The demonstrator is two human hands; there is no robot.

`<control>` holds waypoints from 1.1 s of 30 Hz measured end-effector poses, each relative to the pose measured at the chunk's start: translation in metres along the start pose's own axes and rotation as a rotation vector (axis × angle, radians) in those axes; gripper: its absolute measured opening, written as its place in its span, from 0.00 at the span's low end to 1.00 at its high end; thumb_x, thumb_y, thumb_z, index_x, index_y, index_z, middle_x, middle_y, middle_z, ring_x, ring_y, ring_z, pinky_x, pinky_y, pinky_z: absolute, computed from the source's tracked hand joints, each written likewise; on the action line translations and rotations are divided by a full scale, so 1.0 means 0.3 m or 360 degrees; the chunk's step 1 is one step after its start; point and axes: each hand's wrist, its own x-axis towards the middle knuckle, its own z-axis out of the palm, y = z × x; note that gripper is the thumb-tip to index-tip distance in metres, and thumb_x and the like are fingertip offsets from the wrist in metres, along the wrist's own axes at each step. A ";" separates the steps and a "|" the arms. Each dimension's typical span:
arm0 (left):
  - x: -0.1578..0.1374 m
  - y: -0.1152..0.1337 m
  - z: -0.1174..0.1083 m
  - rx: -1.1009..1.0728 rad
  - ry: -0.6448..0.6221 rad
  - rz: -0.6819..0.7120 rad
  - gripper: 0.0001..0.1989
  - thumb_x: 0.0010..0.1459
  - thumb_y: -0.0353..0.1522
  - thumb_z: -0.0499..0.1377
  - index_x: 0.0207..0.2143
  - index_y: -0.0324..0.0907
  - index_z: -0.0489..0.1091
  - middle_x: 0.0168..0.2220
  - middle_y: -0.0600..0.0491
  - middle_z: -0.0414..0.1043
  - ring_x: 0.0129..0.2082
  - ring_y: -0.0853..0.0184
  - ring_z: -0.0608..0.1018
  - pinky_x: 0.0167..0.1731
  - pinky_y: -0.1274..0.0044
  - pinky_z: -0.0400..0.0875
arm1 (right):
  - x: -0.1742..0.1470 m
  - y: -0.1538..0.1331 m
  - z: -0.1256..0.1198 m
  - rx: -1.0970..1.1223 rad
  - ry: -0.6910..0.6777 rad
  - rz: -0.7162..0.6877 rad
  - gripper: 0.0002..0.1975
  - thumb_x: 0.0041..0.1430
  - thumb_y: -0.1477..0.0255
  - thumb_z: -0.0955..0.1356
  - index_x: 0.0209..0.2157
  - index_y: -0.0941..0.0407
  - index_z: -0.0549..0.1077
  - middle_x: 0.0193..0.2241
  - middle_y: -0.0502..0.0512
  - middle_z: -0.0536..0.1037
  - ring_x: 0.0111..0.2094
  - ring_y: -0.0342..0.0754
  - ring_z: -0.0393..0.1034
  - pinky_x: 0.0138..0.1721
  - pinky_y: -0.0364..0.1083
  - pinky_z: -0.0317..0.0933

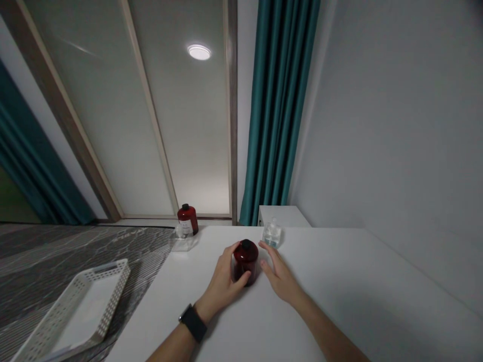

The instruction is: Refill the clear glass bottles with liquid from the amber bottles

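Note:
A dark red bottle (246,257) with a black cap stands upright on the white table. My left hand (222,282), with a dark watch at its wrist, is curled round the bottle's left side, thumb across the front. To the right of the bottle is my right hand (279,280), fingers apart and holding nothing; a small gap shows between it and the bottle. Just beyond my right fingertips stands a small clear bottle (272,233), its lower part partly hidden by them.
At the table's far left corner stands another red bottle (188,219) with a white label, beside a clear plastic piece (183,243). A white perforated basket (119,281) is left of the table (324,311). Behind are a white cabinet (285,215), a teal curtain (277,110) and frosted door panels.

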 end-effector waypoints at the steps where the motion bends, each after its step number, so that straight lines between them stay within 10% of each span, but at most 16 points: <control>1: 0.005 -0.012 -0.002 0.0026 0.0038 -0.0022 0.34 0.59 0.32 0.62 0.65 0.43 0.51 0.63 0.40 0.61 0.63 0.52 0.66 0.62 0.55 0.60 | 0.002 0.009 0.000 -0.0040 0.0032 0.0006 0.23 0.69 0.65 0.61 0.63 0.53 0.62 0.61 0.62 0.69 0.63 0.55 0.62 0.65 0.61 0.55; 20: 0.220 -0.256 -0.001 0.0230 0.0372 -0.0135 0.34 0.57 0.32 0.65 0.62 0.45 0.55 0.58 0.45 0.65 0.58 0.54 0.71 0.59 0.59 0.65 | 0.014 0.110 -0.001 -0.0245 0.0030 -0.0032 0.15 0.59 0.77 0.64 0.47 0.54 0.74 0.47 0.60 0.76 0.51 0.56 0.70 0.57 0.59 0.63; 33: 0.255 -0.265 0.012 0.0411 0.0503 -0.0016 0.36 0.57 0.32 0.63 0.64 0.40 0.51 0.59 0.40 0.60 0.61 0.49 0.64 0.61 0.53 0.60 | 0.012 0.115 0.001 -0.0199 0.0059 -0.0005 0.14 0.58 0.78 0.65 0.44 0.54 0.75 0.45 0.58 0.77 0.49 0.55 0.71 0.54 0.57 0.64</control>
